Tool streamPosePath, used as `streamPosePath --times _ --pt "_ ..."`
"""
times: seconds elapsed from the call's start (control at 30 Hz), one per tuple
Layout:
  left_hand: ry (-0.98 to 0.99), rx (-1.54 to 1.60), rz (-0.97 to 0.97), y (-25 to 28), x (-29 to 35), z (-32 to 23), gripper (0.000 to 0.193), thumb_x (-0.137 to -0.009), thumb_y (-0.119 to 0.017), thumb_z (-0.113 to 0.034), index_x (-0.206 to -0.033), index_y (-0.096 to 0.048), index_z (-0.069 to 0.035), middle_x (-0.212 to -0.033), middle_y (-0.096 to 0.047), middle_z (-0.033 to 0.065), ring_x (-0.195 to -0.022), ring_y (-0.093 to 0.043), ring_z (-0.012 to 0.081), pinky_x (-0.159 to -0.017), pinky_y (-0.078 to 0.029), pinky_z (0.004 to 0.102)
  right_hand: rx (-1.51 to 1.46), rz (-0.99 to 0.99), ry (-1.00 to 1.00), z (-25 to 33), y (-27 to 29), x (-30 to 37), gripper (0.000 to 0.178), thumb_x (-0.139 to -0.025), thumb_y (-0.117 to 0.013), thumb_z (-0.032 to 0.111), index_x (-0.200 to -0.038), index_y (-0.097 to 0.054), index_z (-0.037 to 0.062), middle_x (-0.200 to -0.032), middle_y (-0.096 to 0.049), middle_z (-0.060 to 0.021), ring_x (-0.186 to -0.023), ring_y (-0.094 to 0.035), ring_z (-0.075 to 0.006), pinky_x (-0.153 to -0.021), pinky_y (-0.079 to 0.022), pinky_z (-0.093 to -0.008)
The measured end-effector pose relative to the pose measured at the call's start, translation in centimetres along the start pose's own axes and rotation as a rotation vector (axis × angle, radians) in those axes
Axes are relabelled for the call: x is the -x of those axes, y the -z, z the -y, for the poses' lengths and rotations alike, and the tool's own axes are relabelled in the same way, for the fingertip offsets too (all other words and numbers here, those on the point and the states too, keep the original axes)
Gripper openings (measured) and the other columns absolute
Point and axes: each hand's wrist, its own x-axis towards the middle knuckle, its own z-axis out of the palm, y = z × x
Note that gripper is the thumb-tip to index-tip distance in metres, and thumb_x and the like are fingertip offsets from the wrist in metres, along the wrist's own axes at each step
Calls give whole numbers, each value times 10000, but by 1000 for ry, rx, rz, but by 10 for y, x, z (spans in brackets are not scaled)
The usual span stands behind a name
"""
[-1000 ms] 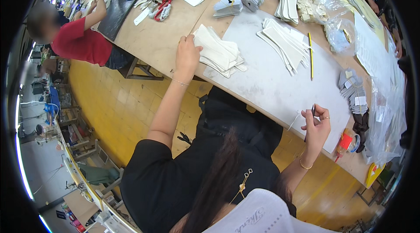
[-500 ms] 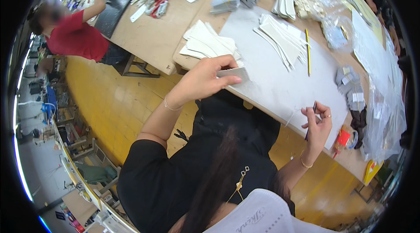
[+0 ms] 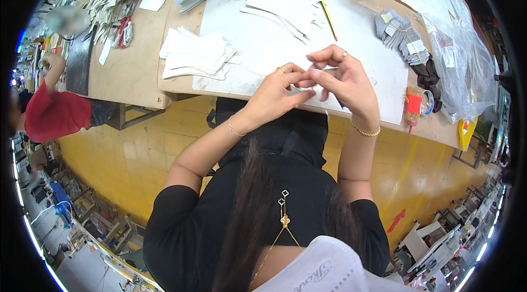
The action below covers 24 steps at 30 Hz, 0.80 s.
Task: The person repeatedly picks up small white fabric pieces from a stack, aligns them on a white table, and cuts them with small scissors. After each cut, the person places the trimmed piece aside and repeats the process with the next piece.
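In front of me, over the table's near edge, my two hands meet at the fingertips. My left hand (image 3: 274, 93) is closed, its fingers bent toward the thumb; what it holds, if anything, I cannot make out. A thin dark stick-like tool (image 3: 316, 66) is in my right hand (image 3: 351, 80), passing between its bent fingers; its kind is unclear. Beside my left hand lies a loose pile of white flat cut pieces (image 3: 193, 56). More white curved pieces (image 3: 277, 4) are fanned out beyond my hands on a white sheet (image 3: 230, 28).
A yellow pencil (image 3: 325, 11) lies on the sheet. Bundled grey pieces (image 3: 398, 34), clear plastic (image 3: 458, 67) and a red-labelled bottle (image 3: 413, 106) are at right. Red-handled scissors (image 3: 123, 31) lie far left, near a person in a red top (image 3: 59, 113).
My right hand has come left and up to meet my left hand. The grey-white piece earlier in my left hand no longer shows there. The view has turned.
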Motion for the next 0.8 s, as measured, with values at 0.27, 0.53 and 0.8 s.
streamPosePath --times 0.27,0.53,0.8 --pt "203 385 -96 1 3 5 167 -978 -717 -156 -954 -758 4 -837 -669 6 -679 -543 52 -607 -430 213 144 -278 -5 -30 1 -8 232 -925 -792 208 -1036 -733 14 -760 -608 30 -722 -537 -22 -622 -431 -199" --pt "190 286 -168 7 12 10 181 -963 -739 -160 -1010 -777 11 -806 -649 20 -701 -537 54 -607 -430 224 58 -192 -101 -59 -19 2 238 -933 -785 169 -1092 -732 1 -814 -654 39 -746 -560 -42 -702 -460 -207" --pt "-71 -184 -330 18 18 37 228 -906 -764 -125 -1106 -752 -18 -1049 -671 80 -911 -627 182 -783 -482 313 84 -215 -90 -70 -23 -14 197 -930 -780 171 -1026 -732 6 -775 -658 25 -675 -497 -12 -638 -412 -183"
